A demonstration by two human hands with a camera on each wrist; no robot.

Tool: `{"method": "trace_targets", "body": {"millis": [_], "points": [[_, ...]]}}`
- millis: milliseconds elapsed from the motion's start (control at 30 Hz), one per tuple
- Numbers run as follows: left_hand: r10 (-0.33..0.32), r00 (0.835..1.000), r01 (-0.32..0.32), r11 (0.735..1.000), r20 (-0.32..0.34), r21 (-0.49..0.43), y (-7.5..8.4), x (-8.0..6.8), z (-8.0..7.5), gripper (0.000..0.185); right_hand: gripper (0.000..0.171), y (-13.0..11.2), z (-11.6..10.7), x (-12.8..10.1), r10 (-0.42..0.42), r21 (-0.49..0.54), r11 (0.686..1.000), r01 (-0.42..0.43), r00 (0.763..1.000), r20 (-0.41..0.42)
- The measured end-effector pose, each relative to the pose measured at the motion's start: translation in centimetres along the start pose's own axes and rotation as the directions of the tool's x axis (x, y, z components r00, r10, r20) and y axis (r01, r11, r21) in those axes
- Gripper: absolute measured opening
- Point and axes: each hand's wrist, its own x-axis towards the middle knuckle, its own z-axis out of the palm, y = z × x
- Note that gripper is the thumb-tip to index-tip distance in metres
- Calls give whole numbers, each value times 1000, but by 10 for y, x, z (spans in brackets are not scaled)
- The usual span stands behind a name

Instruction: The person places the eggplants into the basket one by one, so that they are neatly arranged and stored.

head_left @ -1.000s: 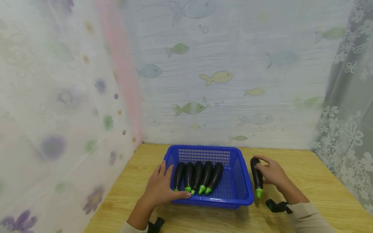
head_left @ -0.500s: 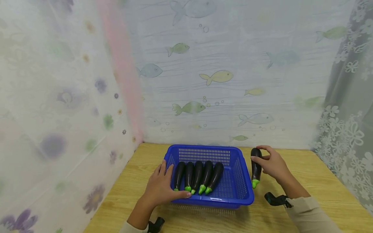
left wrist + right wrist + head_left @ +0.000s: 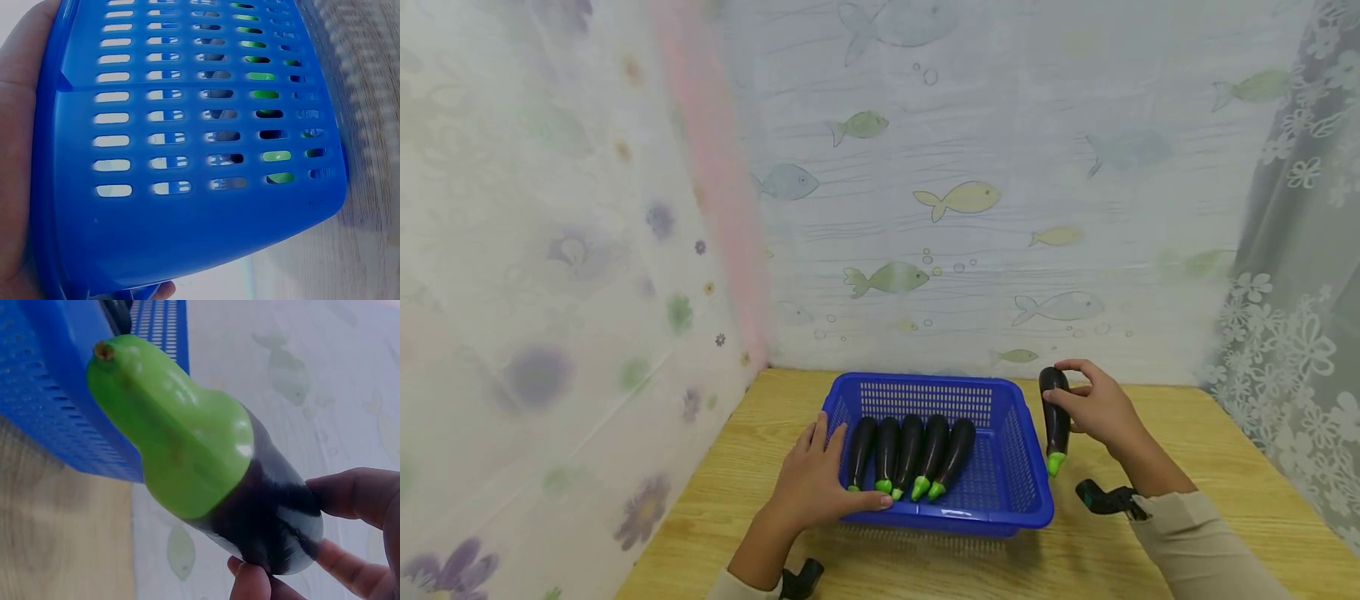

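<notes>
The right hand (image 3: pixel 1093 410) grips a dark purple toy eggplant with a green stem cap (image 3: pixel 1056 419), holding it stem-down in the air just beside the right wall of the blue perforated plastic basket (image 3: pixel 1018 475). The left hand (image 3: pixel 812 487) rests with fingers straight against the basket's left front corner, where five matching eggplants (image 3: pixel 910 454) lie side by side on the wooden table (image 3: pixel 1210 467)

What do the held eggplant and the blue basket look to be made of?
Eggplant in the right hand: likely moulded plastic or rubber, a toy; glossy dark body, uniform bright green cap with sharp highlights. Basket, steadied by the left hand: rigid blue plastic, smooth and slightly shiny, with regular moulded slots.
</notes>
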Motion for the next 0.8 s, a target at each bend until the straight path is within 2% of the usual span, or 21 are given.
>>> {"method": "trace_targets", "body": {"millis": [533, 800], "points": [[3, 1000, -3, 1000, -4, 5, 0, 0, 0, 142, 70, -21, 13, 10, 26, 111, 993, -33, 997, 70], [4, 1000, -4, 1000, -8, 11, 0, 1, 0, 142, 69, -27, 26, 17, 38, 125, 991, -50, 995, 96]]}}
